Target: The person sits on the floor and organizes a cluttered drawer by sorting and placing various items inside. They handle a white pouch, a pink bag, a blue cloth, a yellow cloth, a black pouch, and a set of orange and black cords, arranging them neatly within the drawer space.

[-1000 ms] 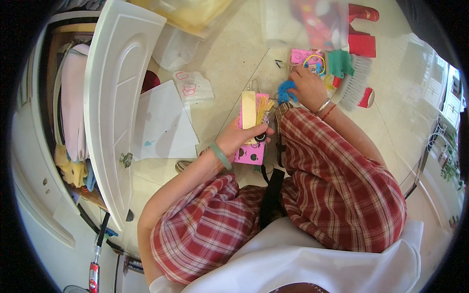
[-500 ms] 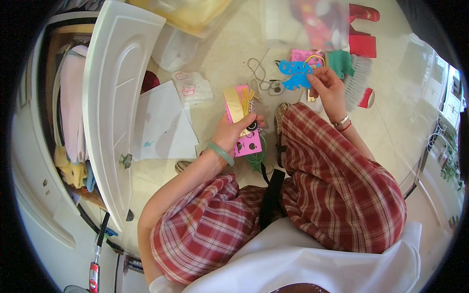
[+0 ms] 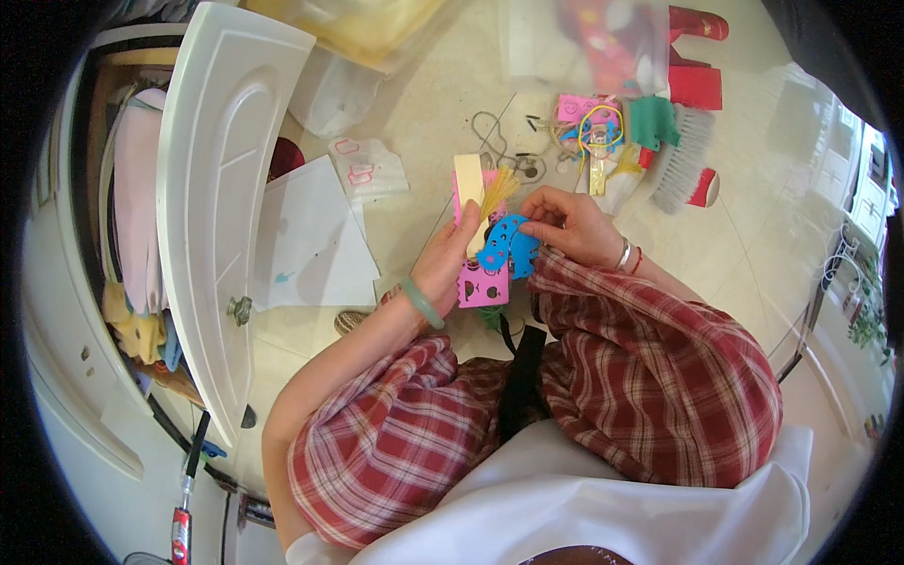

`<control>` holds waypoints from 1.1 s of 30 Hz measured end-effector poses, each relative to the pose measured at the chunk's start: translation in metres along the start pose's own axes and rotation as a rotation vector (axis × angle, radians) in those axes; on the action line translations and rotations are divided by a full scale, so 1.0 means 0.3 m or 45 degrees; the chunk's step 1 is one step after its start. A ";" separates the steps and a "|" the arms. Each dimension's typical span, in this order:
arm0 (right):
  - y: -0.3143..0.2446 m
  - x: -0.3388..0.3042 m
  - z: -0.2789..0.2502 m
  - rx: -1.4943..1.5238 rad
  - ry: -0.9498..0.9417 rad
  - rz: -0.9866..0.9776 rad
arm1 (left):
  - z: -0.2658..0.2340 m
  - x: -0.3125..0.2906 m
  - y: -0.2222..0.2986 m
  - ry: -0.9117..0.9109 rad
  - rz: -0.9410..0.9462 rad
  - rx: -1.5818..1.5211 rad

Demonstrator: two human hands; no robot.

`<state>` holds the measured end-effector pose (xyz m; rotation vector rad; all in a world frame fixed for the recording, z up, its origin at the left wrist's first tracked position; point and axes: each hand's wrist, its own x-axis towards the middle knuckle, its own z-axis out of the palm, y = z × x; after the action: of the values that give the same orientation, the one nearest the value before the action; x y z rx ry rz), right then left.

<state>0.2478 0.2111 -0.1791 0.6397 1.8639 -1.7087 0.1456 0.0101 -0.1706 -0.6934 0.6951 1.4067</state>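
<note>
My left hand [image 3: 444, 262] is closed around a bundle of flat pieces: a pink sheet with cut-out shapes [image 3: 483, 285], a cream strip [image 3: 467, 177] and a yellow tassel [image 3: 498, 191]. My right hand [image 3: 576, 226] pinches a blue cut-out piece with small holes [image 3: 509, 247], held against the front of the pink sheet. Just below the bundle some green cord [image 3: 491, 318] shows, mostly hidden. Beyond my right hand lie another pink cut-out sheet [image 3: 586, 106], a yellow loop [image 3: 617, 115] and small blue bits on the floor.
An open white cabinet door [image 3: 226, 217] stands at the left, with folded clothes [image 3: 141, 207] inside. White paper [image 3: 315, 240] and clear plastic bags [image 3: 372, 169] lie beside it. A grey brush-like fringe [image 3: 685, 160], a green cloth [image 3: 652, 124] and a grey cord [image 3: 490, 132] are on the tiles ahead.
My right hand has brought the blue piece from the far pile back toward me, up to the bundle. In my left hand, the cream strip and tassel have shifted.
</note>
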 end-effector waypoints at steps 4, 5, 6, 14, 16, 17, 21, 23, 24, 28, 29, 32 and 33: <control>0.001 0.030 -0.043 -0.126 0.060 -0.127 | 0.012 -0.002 -0.030 0.058 0.247 0.467; 0.004 0.065 -0.090 -0.223 0.182 -0.139 | 0.007 0.004 -0.033 0.079 0.240 0.471; 0.001 0.094 -0.144 -0.322 0.314 -0.146 | 0.007 0.010 -0.034 0.091 0.228 0.478; 0.040 0.253 -0.418 -1.407 0.567 -0.379 | -0.020 0.013 -0.040 0.152 0.252 0.471; 0.054 0.226 -0.391 -1.564 0.578 -0.495 | -0.015 0.013 -0.033 0.194 0.246 0.442; 0.058 0.214 -0.380 -1.530 0.595 -0.464 | -0.012 0.013 -0.027 0.227 0.231 0.429; 0.069 0.180 -0.356 -1.472 0.575 -0.358 | -0.027 0.026 -0.032 0.233 0.233 0.400; 0.080 0.173 -0.379 -1.393 0.583 -0.434 | -0.027 0.030 -0.034 0.222 0.236 0.408; 0.082 0.176 -0.396 -1.300 0.607 -0.534 | -0.026 0.030 -0.035 0.226 0.241 0.408; -0.019 0.115 -0.467 -0.850 0.745 -0.343 | -0.037 0.023 -0.037 0.220 0.219 0.376; -0.058 0.095 -0.477 -0.727 0.760 -0.365 | -0.049 0.025 -0.039 0.226 0.233 0.386; -0.153 0.054 -0.461 -0.233 0.936 -0.420 | -0.037 0.022 -0.032 0.231 0.254 0.392; -0.168 0.048 -0.451 -0.082 0.948 -0.486 | -0.029 0.021 -0.029 0.231 0.255 0.392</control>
<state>0.1950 0.3414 -0.1424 1.0489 2.6825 -1.7660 0.1544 0.0068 -0.1807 -0.5211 1.1233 1.3870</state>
